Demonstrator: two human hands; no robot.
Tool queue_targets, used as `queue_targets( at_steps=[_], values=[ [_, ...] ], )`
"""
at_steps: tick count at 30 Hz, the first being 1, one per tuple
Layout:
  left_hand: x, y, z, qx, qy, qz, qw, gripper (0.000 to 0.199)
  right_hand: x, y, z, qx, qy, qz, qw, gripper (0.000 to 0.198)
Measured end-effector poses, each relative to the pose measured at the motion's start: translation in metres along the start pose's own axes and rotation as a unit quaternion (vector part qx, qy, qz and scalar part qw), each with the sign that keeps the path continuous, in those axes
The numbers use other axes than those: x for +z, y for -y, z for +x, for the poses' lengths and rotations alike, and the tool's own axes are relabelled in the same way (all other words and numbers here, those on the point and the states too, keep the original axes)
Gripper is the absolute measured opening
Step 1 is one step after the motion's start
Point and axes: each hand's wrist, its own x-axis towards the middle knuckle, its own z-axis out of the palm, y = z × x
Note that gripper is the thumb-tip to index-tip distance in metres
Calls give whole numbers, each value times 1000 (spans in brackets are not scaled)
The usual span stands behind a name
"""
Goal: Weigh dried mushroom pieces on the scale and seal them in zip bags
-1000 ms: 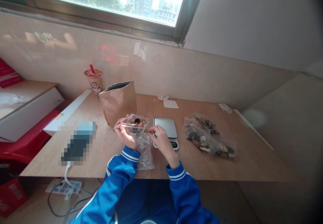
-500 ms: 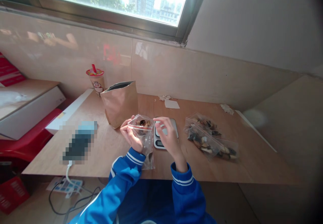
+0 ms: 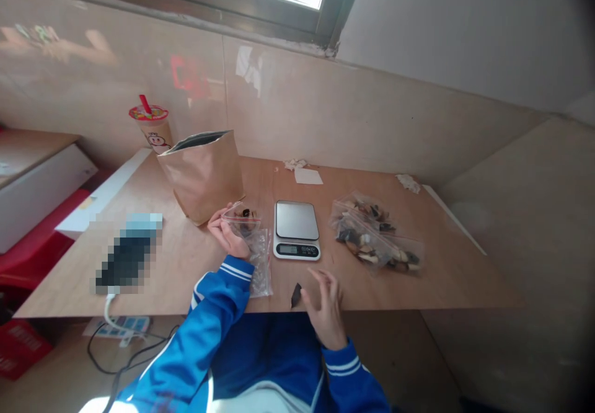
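Observation:
My left hand (image 3: 227,233) holds a small clear zip bag (image 3: 246,219) with a few brown and dark dried pieces in it, its fingers around the bag's left side. Under and beside it, a flat clear zip bag (image 3: 261,270) lies on the table. My right hand (image 3: 325,304) is near the table's front edge, thumb and fingers apart. Just left of its thumb is a single dark, leaf-shaped dried piece (image 3: 296,295); whether the thumb touches it I cannot tell. A digital kitchen scale (image 3: 297,222) with a bare metal plate stands between the bags.
Filled zip bags of dried pieces (image 3: 372,239) lie right of the scale. A brown paper pouch (image 3: 204,177) stands open at the back left, before a drink cup (image 3: 157,137). A blurred-out phone-like device (image 3: 127,255) with a white cable lies left. Paper scraps (image 3: 308,176) lie behind.
My right hand has moved from beside the held bag down toward the front edge. The dark piece, earlier at the flat bag, now shows beside my right thumb. The view has tilted down.

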Motion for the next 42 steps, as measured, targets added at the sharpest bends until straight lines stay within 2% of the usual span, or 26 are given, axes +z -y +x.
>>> queue_targets(
  at_steps=[3,9,11,15,16,17,20,21,22,26,27,31,34,36,39,42],
  values=[
    [1,-3,-4,-2,12,-14,1000,17,8,10,-4,-4,79,9,997,30],
    [0,-4,-6,3,30,-42,999,16,13,13,23,13,126,108,986,12],
    [0,-5,-7,10,32,-50,998,16,9,16,42,7,157,160,975,8],
    [-1,-8,-9,24,37,-63,997,17,-6,40,89,15,260,261,930,8],
    [-1,-9,-9,26,39,-63,997,17,-11,49,102,12,248,281,927,9],
    [-1,-10,-10,29,40,-62,997,18,-14,59,115,7,206,299,932,11],
    [-1,-13,-10,34,42,-63,997,17,-18,89,151,-1,13,358,934,14],
    [-1,-16,-10,36,41,-65,996,17,-16,98,161,-9,-17,372,928,15],
    [0,-19,-10,37,40,-68,996,17,-14,105,169,-23,-18,381,924,16],
    [5,-35,-12,22,44,-89,995,14,-3,119,179,-104,102,377,915,17],
    [7,-39,-12,19,50,-100,994,14,-2,118,177,-105,103,375,915,19],
    [12,-53,-12,39,65,-133,988,11,-9,107,154,-59,28,368,928,27],
    [14,-60,-13,64,65,-115,989,9,-14,102,136,-71,88,347,931,34],
    [13,-63,-14,72,69,-89,991,8,-13,103,130,-80,114,335,932,30],
    [10,-67,-17,78,65,-56,993,8,-10,106,133,-84,98,337,933,14],
    [5,-68,-19,83,71,-28,994,11,-14,110,139,-89,68,352,929,14]
  ],
)
